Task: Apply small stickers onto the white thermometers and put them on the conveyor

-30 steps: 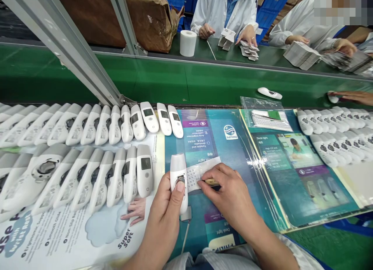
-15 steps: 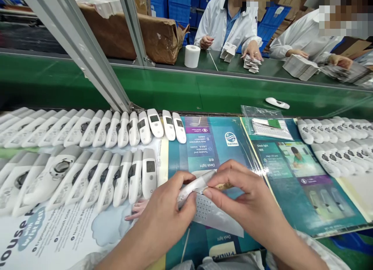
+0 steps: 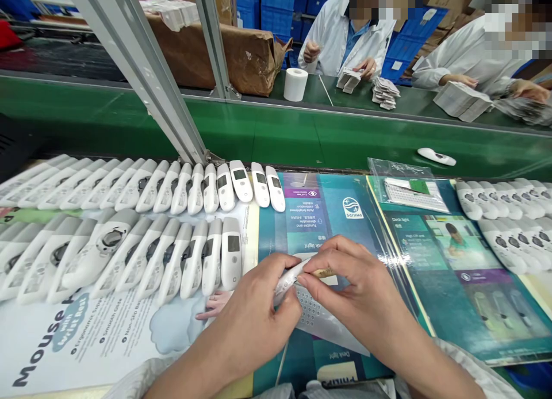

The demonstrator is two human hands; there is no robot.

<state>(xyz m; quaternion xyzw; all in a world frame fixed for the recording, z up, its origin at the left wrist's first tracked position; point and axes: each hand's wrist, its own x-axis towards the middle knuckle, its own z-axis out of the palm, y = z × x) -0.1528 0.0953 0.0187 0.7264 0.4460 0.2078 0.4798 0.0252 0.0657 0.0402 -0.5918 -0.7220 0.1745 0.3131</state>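
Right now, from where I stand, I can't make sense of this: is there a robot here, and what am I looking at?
No robot here: these are a person's bare hands, seen by one camera worn on the head, looking forward and down. The left hand holds a white handheld device. The right hand is at its far end, with a thin brownish tool between its fingers; its tip is hidden. Beneath lies a dotted sheet. Similar devices with small screens stand in two rows to the left, more white pieces to the right, near a clear bag. Beyond the green strip, people in white coats handle other things.
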